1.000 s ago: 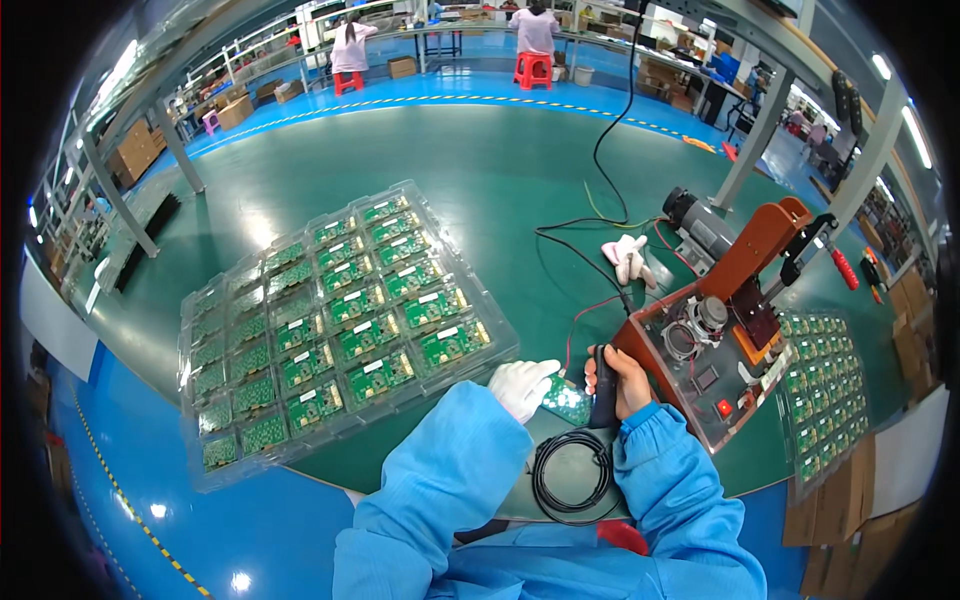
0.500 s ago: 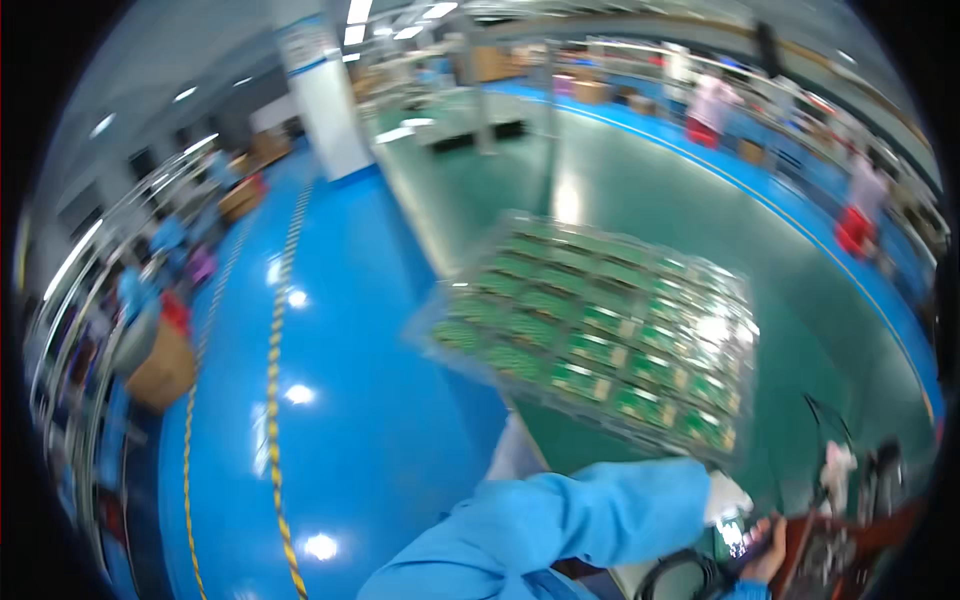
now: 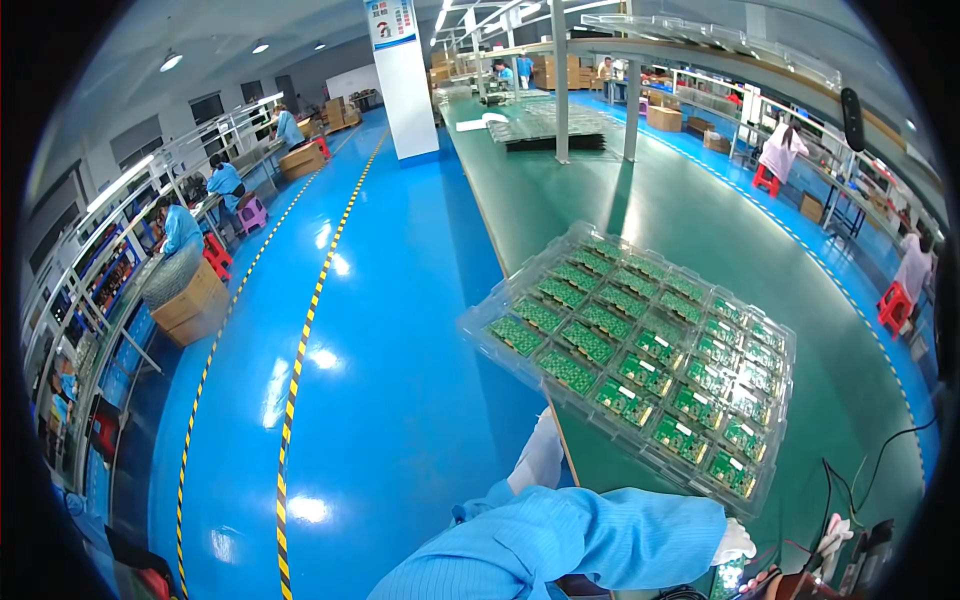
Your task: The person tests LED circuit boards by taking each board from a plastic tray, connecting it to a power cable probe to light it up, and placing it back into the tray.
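My left hand [image 3: 735,541], in a white glove, reaches across low at the right from a blue sleeve. Its fingers close on the upper end of a small green circuit board [image 3: 727,578], which shines brightly in places. Bare fingers of my right hand [image 3: 758,581] show beside the board at the lower edge; they look bent, but most of the hand is cut off. Beyond my hands, a clear plastic tray [image 3: 480,322] lies on the green table, holding several rows of green circuit boards [image 3: 648,374]. One corner of it juts past the table's left edge.
Dark cables [image 3: 830,492] and a pale pinkish-white object [image 3: 833,540] lie right of my hands. Stacked clear trays [image 3: 550,125] stand farther along the table [image 3: 690,200], near metal posts [image 3: 561,90]. Blue floor [image 3: 400,350] with striped lines runs left; people sit at benches on both sides.
The view has sharpened and tilted up, so more of the far room shows. My hands and the board now sit lower in view, with less of my right hand visible.
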Motion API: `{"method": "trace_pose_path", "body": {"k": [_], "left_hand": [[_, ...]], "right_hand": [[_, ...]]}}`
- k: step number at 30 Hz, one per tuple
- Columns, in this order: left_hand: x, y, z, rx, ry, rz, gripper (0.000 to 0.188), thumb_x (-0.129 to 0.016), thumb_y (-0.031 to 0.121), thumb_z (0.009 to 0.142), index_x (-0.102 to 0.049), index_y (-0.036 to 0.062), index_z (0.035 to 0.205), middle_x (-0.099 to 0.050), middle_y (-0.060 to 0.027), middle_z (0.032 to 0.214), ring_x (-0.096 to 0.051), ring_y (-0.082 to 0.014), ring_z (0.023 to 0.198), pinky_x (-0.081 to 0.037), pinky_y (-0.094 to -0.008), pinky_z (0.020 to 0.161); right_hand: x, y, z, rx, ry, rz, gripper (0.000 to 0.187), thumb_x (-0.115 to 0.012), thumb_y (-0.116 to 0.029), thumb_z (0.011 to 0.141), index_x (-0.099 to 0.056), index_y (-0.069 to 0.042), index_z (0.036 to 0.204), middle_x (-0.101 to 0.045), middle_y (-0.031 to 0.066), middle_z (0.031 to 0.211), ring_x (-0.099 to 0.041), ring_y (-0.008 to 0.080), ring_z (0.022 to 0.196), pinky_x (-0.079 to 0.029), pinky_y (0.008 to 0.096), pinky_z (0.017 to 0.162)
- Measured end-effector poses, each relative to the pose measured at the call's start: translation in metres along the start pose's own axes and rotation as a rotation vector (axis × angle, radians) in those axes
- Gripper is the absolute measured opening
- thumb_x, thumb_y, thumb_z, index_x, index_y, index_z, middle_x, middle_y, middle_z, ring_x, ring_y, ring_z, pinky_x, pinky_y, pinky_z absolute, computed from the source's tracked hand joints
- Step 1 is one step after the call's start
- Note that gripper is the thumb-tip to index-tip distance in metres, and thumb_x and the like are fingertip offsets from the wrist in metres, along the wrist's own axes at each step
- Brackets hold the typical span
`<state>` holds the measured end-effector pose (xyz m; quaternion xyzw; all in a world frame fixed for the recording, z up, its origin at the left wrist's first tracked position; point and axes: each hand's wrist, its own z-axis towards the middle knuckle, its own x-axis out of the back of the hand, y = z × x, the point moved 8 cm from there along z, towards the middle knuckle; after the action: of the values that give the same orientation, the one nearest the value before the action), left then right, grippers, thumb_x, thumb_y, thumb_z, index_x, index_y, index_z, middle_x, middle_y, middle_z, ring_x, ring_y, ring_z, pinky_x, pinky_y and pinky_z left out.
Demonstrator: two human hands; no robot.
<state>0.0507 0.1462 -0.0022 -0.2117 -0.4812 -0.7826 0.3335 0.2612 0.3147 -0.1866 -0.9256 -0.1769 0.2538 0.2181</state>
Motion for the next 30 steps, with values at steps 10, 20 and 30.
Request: {"method": "trace_pose_path", "body": {"k": [10,20,30], "left_hand": [[0.001,0.002,0.0,-0.023,-0.029,-0.068,0.024,-0.056,0.009,0.072,-0.056,0.0144,0.095,-0.056,-0.0048,0.076,-0.053,-0.0269,0.08,-0.036,-0.0392,0.07],[-0.001,0.005,-0.005,-0.021,0.08,-0.062,0.021,-0.056,0.011,0.072,-0.057,0.0146,0.092,-0.057,-0.0049,0.075,-0.054,-0.0268,0.077,-0.038,-0.0391,0.068],[0.026,0.022,0.008,0.1,-0.356,0.161,0.02,-0.051,0.025,0.079,-0.059,0.0159,0.094,-0.062,-0.0097,0.075,-0.062,-0.0288,0.072,-0.047,-0.0408,0.061]], "right_hand": [[-0.133,-0.001,-0.098,0.438,-0.21,0.11,0.037,-0.055,-0.042,0.083,-0.054,-0.007,0.095,-0.055,0.0033,0.086,-0.051,0.0166,0.082,-0.042,0.0332,0.076],[-0.148,-0.001,-0.116,0.516,-0.122,0.1,0.04,-0.054,-0.043,0.085,-0.054,-0.004,0.097,-0.057,0.0047,0.086,-0.052,0.017,0.08,-0.043,0.0319,0.074],[-0.192,-0.01,-0.133,0.707,-0.071,0.202,0.031,-0.053,-0.027,0.086,-0.049,-0.001,0.103,-0.051,0.007,0.072,-0.047,0.0165,0.059,-0.039,0.0286,0.052]]}}
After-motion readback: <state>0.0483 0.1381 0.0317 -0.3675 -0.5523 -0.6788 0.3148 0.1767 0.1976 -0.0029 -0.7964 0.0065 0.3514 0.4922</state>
